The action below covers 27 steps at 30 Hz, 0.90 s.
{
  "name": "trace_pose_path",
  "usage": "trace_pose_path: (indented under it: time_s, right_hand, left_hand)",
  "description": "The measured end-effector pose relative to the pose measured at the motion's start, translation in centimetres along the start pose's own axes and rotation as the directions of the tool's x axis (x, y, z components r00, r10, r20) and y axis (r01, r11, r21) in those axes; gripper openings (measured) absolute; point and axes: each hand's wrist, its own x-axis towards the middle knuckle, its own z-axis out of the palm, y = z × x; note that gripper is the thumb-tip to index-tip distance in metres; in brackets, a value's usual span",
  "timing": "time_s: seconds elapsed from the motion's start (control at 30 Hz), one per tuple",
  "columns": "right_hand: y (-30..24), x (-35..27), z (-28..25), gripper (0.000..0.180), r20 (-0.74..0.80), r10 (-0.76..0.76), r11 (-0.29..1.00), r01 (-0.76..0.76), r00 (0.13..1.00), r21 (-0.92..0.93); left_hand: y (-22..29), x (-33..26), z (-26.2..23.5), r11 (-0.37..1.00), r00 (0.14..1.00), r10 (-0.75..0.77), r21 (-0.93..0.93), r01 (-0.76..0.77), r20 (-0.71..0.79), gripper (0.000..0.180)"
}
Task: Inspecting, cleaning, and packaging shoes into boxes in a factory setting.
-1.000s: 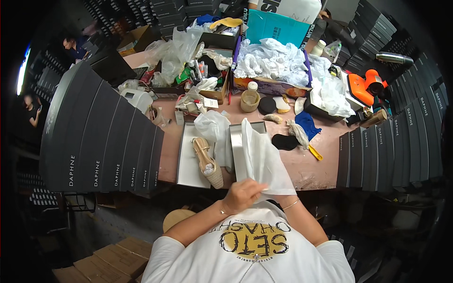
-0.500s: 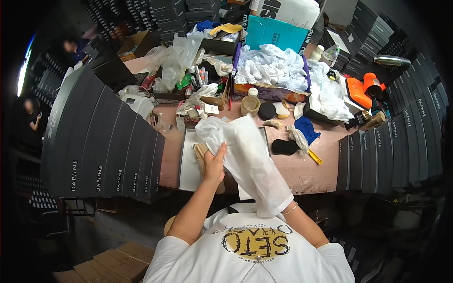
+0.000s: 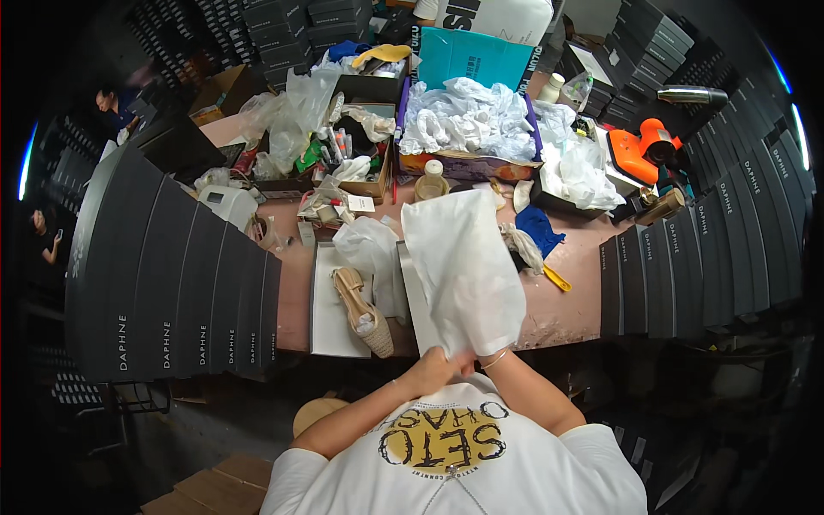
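A white, slightly see-through bag (image 3: 459,266) stands upright in front of my chest. My left hand (image 3: 432,371) is closed on its lower edge, at the opening. My right hand (image 3: 496,354) reaches into the bag from below. Only the banded wrist shows plainly; its fingers are hidden, and a faint pinkish shape shows through the material. To the left, a beige espadrille-type shoe (image 3: 352,296) with a woven sole lies in an open white-lined box (image 3: 324,330). Crumpled white tissue (image 3: 365,245) sits beside the shoe.
Dark shoe boxes stand in rows at left (image 3: 172,275) and right (image 3: 687,266). Across the back are a carton of crumpled paper (image 3: 472,120), a box of tools and plastic (image 3: 352,146), a jar (image 3: 432,182) and an orange device (image 3: 639,150). A blue cloth (image 3: 539,230) and yellow-handled tool (image 3: 558,277) lie right.
My left hand has left the shoe and tissue and moved down to the bag's edge. The bag is now more upright. The shoe lies uncovered in the box.
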Motion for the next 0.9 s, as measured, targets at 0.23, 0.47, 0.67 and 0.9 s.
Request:
trace_pose_path:
  time_s: [0.23, 0.47, 0.67, 0.9]
  right_hand:
    - [-0.7, 1.1, 0.4, 0.049, 0.045, -0.29, 0.684, 0.24, 0.956, -0.689]
    - [0.8, -0.2, 3.3, 0.054, 0.045, -0.245, 0.915, 0.246, 0.969, -0.32]
    - [2.0, 0.0, 4.3, 0.059, 0.19, -0.292, 0.862, 0.344, 0.937, -0.373]
    - [-2.7, -3.4, 3.1, 0.038, 0.706, -0.149, 0.909, 0.378, 0.692, -0.179]
  left_hand:
    - [0.8, -1.8, -4.9, 0.807, 0.95, -0.08, 0.579, -0.115, 0.301, 0.05]
    - [-2.6, 2.8, -4.1, 0.411, 0.957, -0.166, -0.899, -0.151, -0.236, 0.075]
    - [-2.6, 1.7, -3.8, 0.355, 0.91, -0.257, -0.908, -0.224, -0.325, 0.071]
    - [-4.5, -2.7, -9.3, 0.542, 0.601, -0.18, -0.588, -0.6, -0.779, 0.055]
